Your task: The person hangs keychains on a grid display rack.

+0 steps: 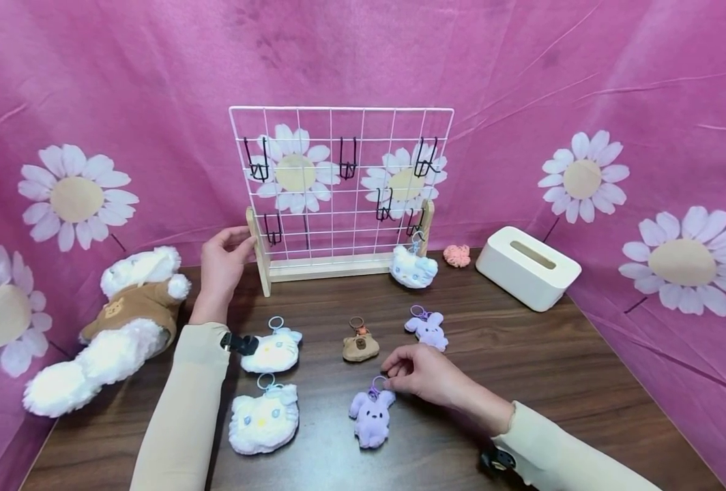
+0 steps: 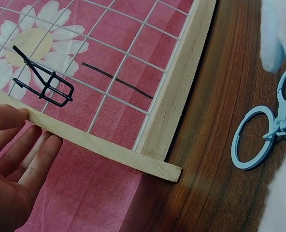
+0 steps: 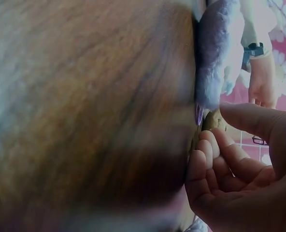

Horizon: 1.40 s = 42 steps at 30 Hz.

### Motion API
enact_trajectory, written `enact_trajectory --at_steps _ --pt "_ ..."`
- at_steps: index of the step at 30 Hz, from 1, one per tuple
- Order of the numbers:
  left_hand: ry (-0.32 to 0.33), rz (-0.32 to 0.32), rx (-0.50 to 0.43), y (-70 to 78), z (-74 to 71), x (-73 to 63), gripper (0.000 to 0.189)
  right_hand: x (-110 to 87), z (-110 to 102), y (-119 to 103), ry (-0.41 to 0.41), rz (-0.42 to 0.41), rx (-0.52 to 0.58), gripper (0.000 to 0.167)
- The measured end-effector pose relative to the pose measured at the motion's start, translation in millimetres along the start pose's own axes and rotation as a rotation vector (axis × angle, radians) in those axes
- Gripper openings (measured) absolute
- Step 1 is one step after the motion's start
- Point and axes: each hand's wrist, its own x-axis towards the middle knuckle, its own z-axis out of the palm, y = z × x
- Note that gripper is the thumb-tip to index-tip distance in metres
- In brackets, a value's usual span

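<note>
Pale sleeves (image 1: 181, 409) lie nearest the head camera, at about 7 and 4 o'clock. At 6 o'clock, a purple rabbit (image 1: 372, 423) lies face-up on the desk (image 1: 320, 409), its ring (image 1: 374, 387) towards 12. The right hand (image 1: 427, 375) is at the rabbit's 2 o'clock, close by the ring; its grip is part-way open and seems to hold nothing. At 8 o'clock of the wire rack (image 1: 341, 108), the left hand (image 1: 222, 266) is loosely bent, fingertips against the wooden post (image 1: 260, 262) but not wrapped round it.

Probably, the step in hand is reaching for the rabbit while steadying the rack; next calls for pinching the thin ring.

The right wrist view shows a gap between thumb and forefinger that is hard to judge from the head; the left wrist view shows fingertips partly hidden there.
</note>
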Motion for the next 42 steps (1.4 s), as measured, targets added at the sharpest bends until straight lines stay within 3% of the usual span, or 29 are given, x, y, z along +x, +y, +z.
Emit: enact_trajectory --at_steps 15,21,26,32,42 --pt "-0.001 -0.010 -0.007 0.4 -0.8 0.7 0.038 4.1 3 -2 -0.019 -0.065 -0.081 0.019" --pt "0.002 -0.010 -0.019 0.4 -0.4 -1.4 0.036 20.0 15 45 -0.001 -0.120 -0.165 0.021" --pt "0.000 -0.002 -0.028 -1.3 0.7 -0.5 0.036 30.9 22 69 0.012 -0.094 -0.245 0.026" --pt "0.001 -0.005 -0.025 -0.9 0.4 -1.2 0.036 28.9 24 65 0.027 -0.080 -0.295 0.028" --pt "-0.002 -0.005 -0.018 1.7 -0.1 -2.4 0.035 26.8 24 62 0.037 -0.084 -0.271 0.033"
